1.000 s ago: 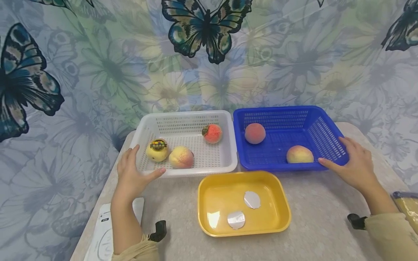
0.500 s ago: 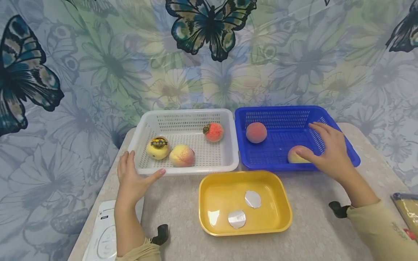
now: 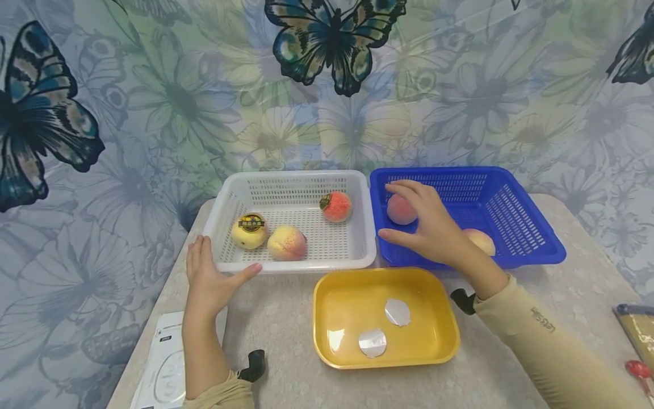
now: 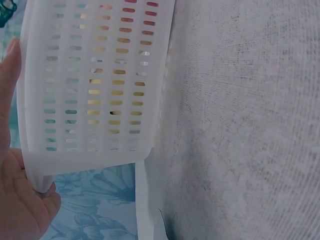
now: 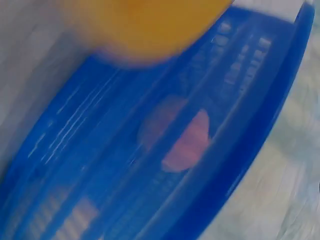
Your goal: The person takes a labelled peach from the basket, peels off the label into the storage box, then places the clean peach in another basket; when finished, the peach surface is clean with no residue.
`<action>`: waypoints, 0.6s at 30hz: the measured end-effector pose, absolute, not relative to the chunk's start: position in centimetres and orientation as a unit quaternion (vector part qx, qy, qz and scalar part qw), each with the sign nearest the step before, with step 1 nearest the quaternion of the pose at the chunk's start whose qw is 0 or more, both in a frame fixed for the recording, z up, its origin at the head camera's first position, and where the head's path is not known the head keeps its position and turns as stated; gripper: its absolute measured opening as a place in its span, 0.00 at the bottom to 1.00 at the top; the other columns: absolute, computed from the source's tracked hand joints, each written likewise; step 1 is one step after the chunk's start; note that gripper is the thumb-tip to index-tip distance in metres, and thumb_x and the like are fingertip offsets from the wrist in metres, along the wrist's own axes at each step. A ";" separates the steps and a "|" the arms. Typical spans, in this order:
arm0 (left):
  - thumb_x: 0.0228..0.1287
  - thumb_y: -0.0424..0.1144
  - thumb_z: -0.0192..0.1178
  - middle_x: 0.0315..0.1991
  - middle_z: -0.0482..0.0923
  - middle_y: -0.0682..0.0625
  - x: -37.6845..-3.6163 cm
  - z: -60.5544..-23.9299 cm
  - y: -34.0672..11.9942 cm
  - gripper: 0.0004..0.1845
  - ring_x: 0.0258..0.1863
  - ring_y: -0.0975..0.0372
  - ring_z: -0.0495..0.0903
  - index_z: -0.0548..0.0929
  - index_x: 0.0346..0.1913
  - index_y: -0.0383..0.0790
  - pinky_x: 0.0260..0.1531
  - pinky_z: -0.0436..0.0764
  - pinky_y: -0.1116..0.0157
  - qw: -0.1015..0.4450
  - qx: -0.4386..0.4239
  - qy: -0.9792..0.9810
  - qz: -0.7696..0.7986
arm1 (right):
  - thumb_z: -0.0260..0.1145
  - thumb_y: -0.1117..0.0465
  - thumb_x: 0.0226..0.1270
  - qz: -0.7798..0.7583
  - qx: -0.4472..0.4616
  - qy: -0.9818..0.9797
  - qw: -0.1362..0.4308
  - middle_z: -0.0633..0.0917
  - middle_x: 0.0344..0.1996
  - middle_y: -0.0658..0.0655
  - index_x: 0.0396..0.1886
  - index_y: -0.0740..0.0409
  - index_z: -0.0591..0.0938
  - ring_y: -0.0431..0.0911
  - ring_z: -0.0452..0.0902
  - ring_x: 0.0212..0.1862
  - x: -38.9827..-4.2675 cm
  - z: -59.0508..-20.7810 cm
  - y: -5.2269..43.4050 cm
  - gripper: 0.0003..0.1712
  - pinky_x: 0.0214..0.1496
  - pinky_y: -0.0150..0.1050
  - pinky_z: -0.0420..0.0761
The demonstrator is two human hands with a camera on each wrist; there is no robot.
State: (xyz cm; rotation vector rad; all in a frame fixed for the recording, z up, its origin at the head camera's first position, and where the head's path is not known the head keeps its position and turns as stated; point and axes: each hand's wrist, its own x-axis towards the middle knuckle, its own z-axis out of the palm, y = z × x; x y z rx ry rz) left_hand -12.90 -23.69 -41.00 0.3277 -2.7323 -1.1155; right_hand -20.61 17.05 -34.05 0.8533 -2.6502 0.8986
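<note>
A white slotted plastic basket point(image 3: 352, 227) and a blue slotted plastic basket point(image 3: 516, 213) sit behind a yellow plastic tray point(image 3: 327, 318) on a mottled grey surface point(image 3: 511, 352), before a butterfly-and-flower patterned backdrop point(image 3: 153, 102).

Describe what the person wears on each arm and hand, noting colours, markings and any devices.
Both hands, the left hand and the right hand, are bare, with no gloves or rings visible. Each arm has a pale beige sleeve; the right sleeve carries small dark lettering, and the left sleeve is pushed back. A small black device sits at each wrist.
</note>
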 end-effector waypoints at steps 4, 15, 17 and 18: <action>0.44 0.57 0.78 0.80 0.34 0.35 -13.0 -41.1 -23.7 0.70 0.79 0.42 0.30 0.40 0.79 0.33 0.73 0.43 0.34 0.091 0.108 -0.915 -0.379 | 0.73 0.44 0.59 0.305 0.321 -0.893 0.075 0.68 0.71 0.56 0.73 0.51 0.66 0.56 0.58 0.72 -21.3 -34.4 13.4 0.45 0.73 0.60 0.61; 0.43 0.57 0.79 0.80 0.37 0.37 -13.1 -41.1 -23.9 0.71 0.79 0.43 0.33 0.41 0.79 0.35 0.74 0.45 0.36 0.092 0.108 -0.914 -0.379 | 0.67 0.45 0.66 0.286 0.344 -0.892 -0.065 0.73 0.66 0.57 0.74 0.49 0.65 0.52 0.69 0.68 -23.4 -37.6 4.6 0.40 0.72 0.51 0.70; 0.43 0.57 0.79 0.80 0.37 0.36 -13.1 -41.1 -23.9 0.70 0.79 0.43 0.34 0.41 0.79 0.34 0.74 0.46 0.36 0.095 0.108 -0.914 -0.379 | 0.66 0.45 0.67 0.274 0.339 -0.896 -0.087 0.76 0.64 0.57 0.74 0.48 0.65 0.51 0.73 0.65 -23.7 -38.1 3.3 0.39 0.69 0.49 0.73; 0.43 0.57 0.79 0.80 0.37 0.36 -13.1 -41.2 -23.9 0.70 0.79 0.43 0.34 0.41 0.79 0.34 0.74 0.46 0.36 0.097 0.108 -0.914 -0.379 | 0.66 0.45 0.68 0.270 0.338 -0.897 -0.095 0.77 0.63 0.57 0.74 0.48 0.65 0.50 0.74 0.64 -23.8 -38.3 2.8 0.39 0.68 0.48 0.74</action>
